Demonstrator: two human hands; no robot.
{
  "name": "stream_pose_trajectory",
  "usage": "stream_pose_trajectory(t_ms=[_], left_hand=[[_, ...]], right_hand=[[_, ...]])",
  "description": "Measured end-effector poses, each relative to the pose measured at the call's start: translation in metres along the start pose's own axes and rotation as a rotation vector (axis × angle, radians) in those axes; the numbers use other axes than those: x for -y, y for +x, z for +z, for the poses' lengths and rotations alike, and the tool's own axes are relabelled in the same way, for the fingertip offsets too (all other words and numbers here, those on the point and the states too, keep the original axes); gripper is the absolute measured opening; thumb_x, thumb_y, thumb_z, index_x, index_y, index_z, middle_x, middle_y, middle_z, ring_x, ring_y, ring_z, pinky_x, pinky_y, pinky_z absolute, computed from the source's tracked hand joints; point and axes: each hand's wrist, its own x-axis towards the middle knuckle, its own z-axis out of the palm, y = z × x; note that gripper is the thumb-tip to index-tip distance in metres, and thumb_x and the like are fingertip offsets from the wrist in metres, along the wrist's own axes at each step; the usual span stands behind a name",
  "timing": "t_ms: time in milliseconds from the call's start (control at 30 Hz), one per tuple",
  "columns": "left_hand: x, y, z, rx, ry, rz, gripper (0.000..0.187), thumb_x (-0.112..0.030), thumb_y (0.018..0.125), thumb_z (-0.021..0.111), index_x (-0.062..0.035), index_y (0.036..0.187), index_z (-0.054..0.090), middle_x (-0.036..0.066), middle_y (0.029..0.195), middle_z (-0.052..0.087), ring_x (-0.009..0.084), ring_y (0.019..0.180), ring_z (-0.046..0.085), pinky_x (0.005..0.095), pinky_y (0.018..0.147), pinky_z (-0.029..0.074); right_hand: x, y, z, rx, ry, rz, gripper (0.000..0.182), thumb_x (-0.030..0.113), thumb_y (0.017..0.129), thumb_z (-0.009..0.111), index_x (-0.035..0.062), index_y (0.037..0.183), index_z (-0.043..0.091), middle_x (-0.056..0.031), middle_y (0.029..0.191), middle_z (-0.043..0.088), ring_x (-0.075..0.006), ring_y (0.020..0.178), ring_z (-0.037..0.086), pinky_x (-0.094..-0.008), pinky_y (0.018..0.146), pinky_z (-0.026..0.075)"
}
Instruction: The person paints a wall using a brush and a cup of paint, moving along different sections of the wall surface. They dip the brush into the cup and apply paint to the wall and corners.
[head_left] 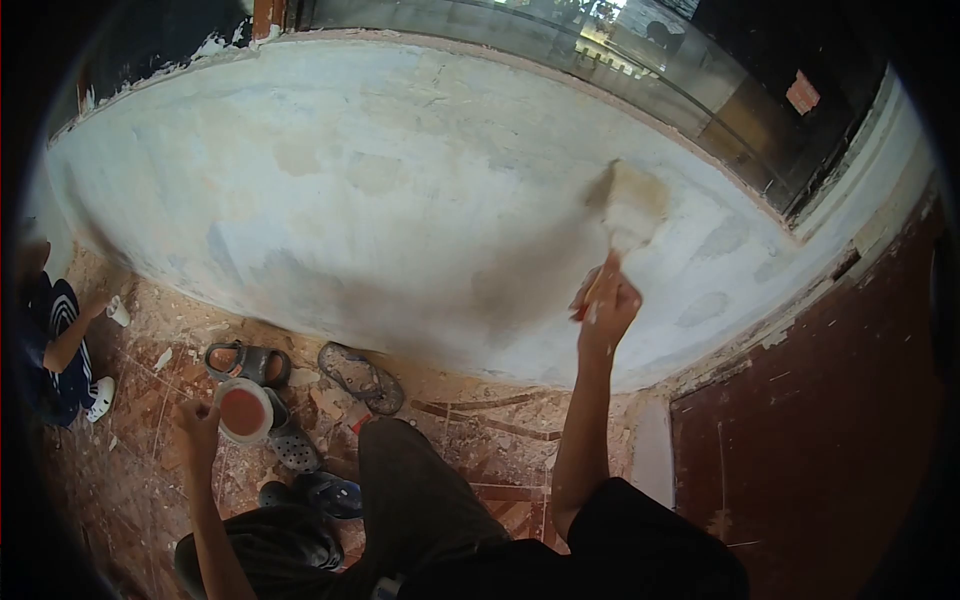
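Note:
My right hand (607,303) is wrapped round the handle of a wide paintbrush (637,205). Its pale bristles lie up against the patchy white wall (430,190), right of the middle and below the window. Low on the left, my left hand (196,432) pinches the rim of a small round tub (243,411). Reddish-brown contents show inside the tub, which is held above the floor and partly covers the shoes beneath it.
Clogs (294,446) and sandals (362,378) lie on the debris-strewn floor (150,480) by the wall's foot. A person (62,340) holding a white cup (118,311) is at far left. A window (690,90) runs above the wall; a dark red panel (800,420) is at right.

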Motion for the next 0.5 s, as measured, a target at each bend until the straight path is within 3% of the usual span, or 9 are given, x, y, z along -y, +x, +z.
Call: stream_pose_trajectory(t_ms=[67,167,233,300,433,500], left_hand=[[0.0,-0.001,-0.001,0.01,0.012,-0.012,0.019,-0.013,0.064,0.062,0.0045,0.065,0.056,0.016,0.059,0.054,0.0276,0.056,0.056,0.0357,0.053,0.041],[0.006,-0.002,0.003,-0.038,0.01,0.015,0.019,-0.014,0.064,0.062,0.0044,0.066,0.056,0.016,0.061,0.054,0.0273,0.059,0.056,0.0364,0.055,0.041],[0.014,0.0,0.009,-0.053,-0.019,-0.01,0.019,-0.015,0.064,0.062,0.0035,0.066,0.056,0.015,0.062,0.054,0.0274,0.061,0.056,0.037,0.057,0.042],[0.005,-0.001,0.004,-0.047,0.006,0.001,0.019,-0.015,0.064,0.062,0.003,0.066,0.056,0.015,0.062,0.055,0.0275,0.061,0.056,0.037,0.057,0.042],[-0.002,0.0,0.004,-0.025,0.036,-0.012,0.019,-0.016,0.064,0.061,0.0021,0.065,0.056,0.015,0.062,0.055,0.0279,0.06,0.056,0.0364,0.056,0.042],[0.003,0.002,0.007,0.0,0.039,-0.013,0.018,-0.015,0.064,0.061,0.0023,0.065,0.056,0.015,0.062,0.056,0.028,0.06,0.056,0.0364,0.056,0.042]], right_hand=[[0.01,0.014,0.001,-0.178,-0.083,0.024,0.047,0.029,0.087,0.046,0.0049,0.047,0.045,-0.0014,0.037,0.04,-0.0085,0.028,0.038,-0.021,0.027,0.03],[-0.016,0.007,0.003,-0.105,-0.307,-0.059,0.044,0.026,0.086,0.048,0.0029,0.049,0.046,-0.0017,0.037,0.041,-0.0092,0.028,0.04,-0.0228,0.029,0.031],[-0.012,-0.004,0.0,-0.083,-0.385,0.034,0.04,0.022,0.085,0.05,0.0007,0.05,0.048,-0.0023,0.038,0.042,-0.0097,0.03,0.043,-0.0247,0.031,0.033],[-0.006,-0.006,-0.008,-0.088,-0.515,-0.081,0.039,0.02,0.084,0.051,0.0002,0.051,0.048,-0.0029,0.039,0.043,-0.0099,0.031,0.044,-0.0249,0.032,0.033],[0.014,0.005,0.001,-0.236,-0.407,-0.018,0.036,0.021,0.083,0.052,0.0021,0.053,0.052,-0.0033,0.039,0.042,-0.0096,0.034,0.041,-0.0263,0.036,0.031],[-0.012,0.009,0.011,-0.234,-0.584,-0.21,0.036,0.022,0.084,0.05,0.0048,0.053,0.053,-0.0014,0.039,0.041,-0.0102,0.034,0.037,-0.0277,0.038,0.029]])
